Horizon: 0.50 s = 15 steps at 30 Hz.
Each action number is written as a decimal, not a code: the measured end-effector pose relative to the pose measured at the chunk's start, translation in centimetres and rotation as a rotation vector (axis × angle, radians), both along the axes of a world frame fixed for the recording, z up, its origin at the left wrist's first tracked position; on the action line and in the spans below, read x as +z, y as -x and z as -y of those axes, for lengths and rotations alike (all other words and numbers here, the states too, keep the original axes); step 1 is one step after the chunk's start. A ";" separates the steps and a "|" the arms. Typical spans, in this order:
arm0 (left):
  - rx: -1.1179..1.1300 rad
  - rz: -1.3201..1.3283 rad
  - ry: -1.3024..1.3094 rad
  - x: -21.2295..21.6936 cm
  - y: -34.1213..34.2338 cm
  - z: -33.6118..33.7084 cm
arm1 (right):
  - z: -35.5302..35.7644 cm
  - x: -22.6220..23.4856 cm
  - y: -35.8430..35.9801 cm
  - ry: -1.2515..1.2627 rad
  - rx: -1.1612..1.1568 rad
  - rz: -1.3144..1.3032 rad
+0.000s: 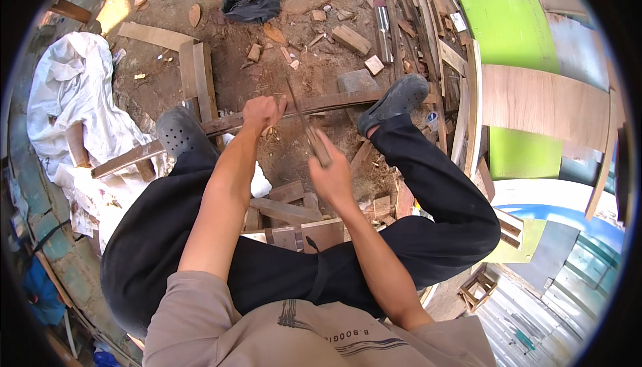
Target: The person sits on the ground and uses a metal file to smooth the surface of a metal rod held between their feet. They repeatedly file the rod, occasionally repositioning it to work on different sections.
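Blade on a wood strip, held down by hand and both feet.
L hand [262,111] was clamped on the long wood strip [321,103], which lay across the dirt floor [294,6] under two dark clogs [179,131]. R hand [332,173] was shut round the handle of a long blade [301,114], tip angled over the strip just beside the L hand; shavings below.

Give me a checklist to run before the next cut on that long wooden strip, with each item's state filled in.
1. Left hand grips the long brown wooden strip: ok.
2. Right hand closed on the wooden-handled blade: ok.
3. Left fingers apart from the blade's edge: not ok, they sit right beside it.
4. Both black perforated clogs bracing the strip: cannot tell.
5. Ground around the strip free of offcuts: not ok, scraps lie all about.
6. Blade sharpness: cannot tell.
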<state>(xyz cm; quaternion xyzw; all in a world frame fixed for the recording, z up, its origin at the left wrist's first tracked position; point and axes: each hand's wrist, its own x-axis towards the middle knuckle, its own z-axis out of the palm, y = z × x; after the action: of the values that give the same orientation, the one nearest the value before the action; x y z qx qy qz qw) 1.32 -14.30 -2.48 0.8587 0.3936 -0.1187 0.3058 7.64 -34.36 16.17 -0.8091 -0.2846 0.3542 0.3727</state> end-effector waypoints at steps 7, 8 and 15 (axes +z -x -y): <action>0.008 -0.022 0.000 0.8 0.2 -0.7 | 4.8 6.2 1.9 -0.084 0.024 -0.048; 0.013 -0.029 0.001 0.9 0.6 -0.4 | 5.2 5.9 1.8 -0.088 0.015 -0.056; -0.005 -0.140 0.061 1.2 0.4 -0.6 | -1.8 1.2 0.9 0.059 -0.045 -0.116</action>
<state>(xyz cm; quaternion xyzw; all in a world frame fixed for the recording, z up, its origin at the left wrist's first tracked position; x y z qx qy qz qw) 0.92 -13.68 -1.27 0.8397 0.4079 -0.1912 0.3032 6.75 -32.52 17.33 -0.8040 -0.2335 0.4003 0.3726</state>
